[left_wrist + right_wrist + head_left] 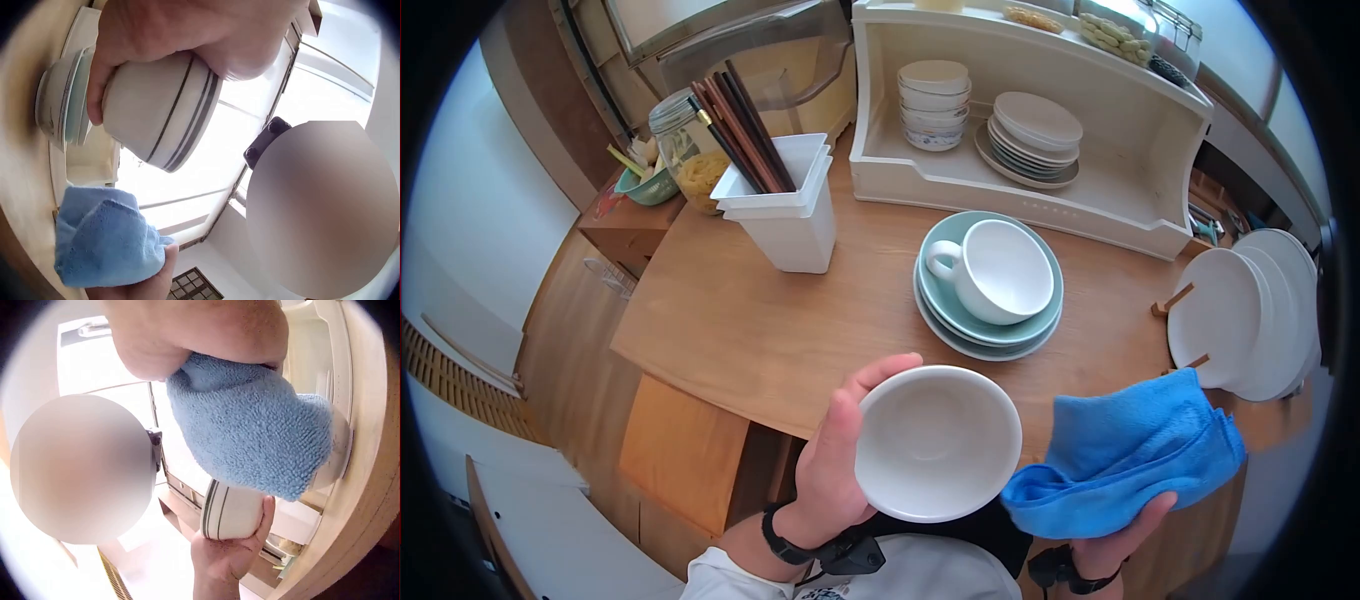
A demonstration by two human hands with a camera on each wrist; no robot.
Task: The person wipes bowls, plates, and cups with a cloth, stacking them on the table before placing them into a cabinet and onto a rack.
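My left hand (832,462) grips a white bowl (938,442) by its rim and underside, its mouth tilted up toward me, just off the table's near edge. In the left wrist view the bowl (159,109) shows dark stripes round its outside. My right hand (1122,535) holds a bunched blue cloth (1125,457) from below, right beside the bowl; they appear to touch at its right rim. The right wrist view shows the cloth (250,428) with the bowl (230,512) beneath it.
On the wooden table (780,320) stands a stack of teal plates (1045,300) with a white cup (997,270) on top. A white chopstick holder (790,210) is at the left, a white shelf (1020,190) with bowls and plates behind, white plates (1250,310) in a rack at the right.
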